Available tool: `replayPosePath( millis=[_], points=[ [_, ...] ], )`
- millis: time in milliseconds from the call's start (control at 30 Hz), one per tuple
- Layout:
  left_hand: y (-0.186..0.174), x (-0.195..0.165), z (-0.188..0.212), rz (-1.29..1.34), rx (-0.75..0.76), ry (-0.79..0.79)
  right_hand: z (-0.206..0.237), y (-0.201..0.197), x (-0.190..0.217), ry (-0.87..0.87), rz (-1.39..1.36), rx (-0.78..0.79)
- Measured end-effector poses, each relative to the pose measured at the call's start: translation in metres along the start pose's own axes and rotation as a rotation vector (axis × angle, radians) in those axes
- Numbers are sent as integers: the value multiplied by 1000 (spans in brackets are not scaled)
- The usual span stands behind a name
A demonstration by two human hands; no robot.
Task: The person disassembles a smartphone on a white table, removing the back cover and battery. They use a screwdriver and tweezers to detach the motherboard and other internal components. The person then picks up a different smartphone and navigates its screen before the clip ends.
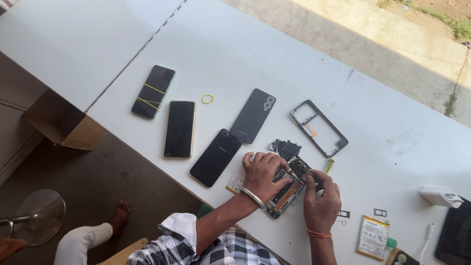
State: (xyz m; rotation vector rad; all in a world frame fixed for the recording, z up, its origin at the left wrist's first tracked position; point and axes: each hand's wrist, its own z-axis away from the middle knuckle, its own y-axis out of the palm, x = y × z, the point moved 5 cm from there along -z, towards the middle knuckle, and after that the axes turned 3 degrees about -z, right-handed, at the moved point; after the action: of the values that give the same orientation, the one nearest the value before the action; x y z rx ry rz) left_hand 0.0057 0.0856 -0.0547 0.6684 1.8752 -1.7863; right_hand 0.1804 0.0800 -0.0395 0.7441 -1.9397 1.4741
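An opened phone point(284, 194) lies on the white table point(235, 54) with its insides showing, a green circuit board point(298, 167) at its upper end. My left hand point(264, 175), with a metal bangle at the wrist, presses down on the phone's body. My right hand point(320, 198) pinches a thin tool or part at the circuit board; what it grips is too small to tell. A small black part point(286, 147) sits just above the board. A yellow-green tool point(328, 166) lies to the right of it.
Left of my hands lie a black phone point(216, 157), a dark back cover point(253, 116), a gold-edged phone point(179, 129) and a rubber-banded phone point(153, 91). An empty phone frame point(319, 128), a battery point(373, 237), a white charger point(440, 196) and a yellow rubber band point(207, 99) are nearby.
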Motion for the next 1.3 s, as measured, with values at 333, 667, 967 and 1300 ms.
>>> replayPosePath(
  millis=[333,667,967,1300],
  points=[
    [-7,-9,4,-136,14,230,4,2,-21,309,-225,-76],
    [-13,-1,-13,-50,81,272,-3,-8,-30,220,-165,-122],
    [-9,-11,-7,-211,-106,380,-2,-12,-23,172,-254,-197],
    [-27,-21,-6,-172,-97,337,0,-12,-41,104,-113,-279]
  ],
)
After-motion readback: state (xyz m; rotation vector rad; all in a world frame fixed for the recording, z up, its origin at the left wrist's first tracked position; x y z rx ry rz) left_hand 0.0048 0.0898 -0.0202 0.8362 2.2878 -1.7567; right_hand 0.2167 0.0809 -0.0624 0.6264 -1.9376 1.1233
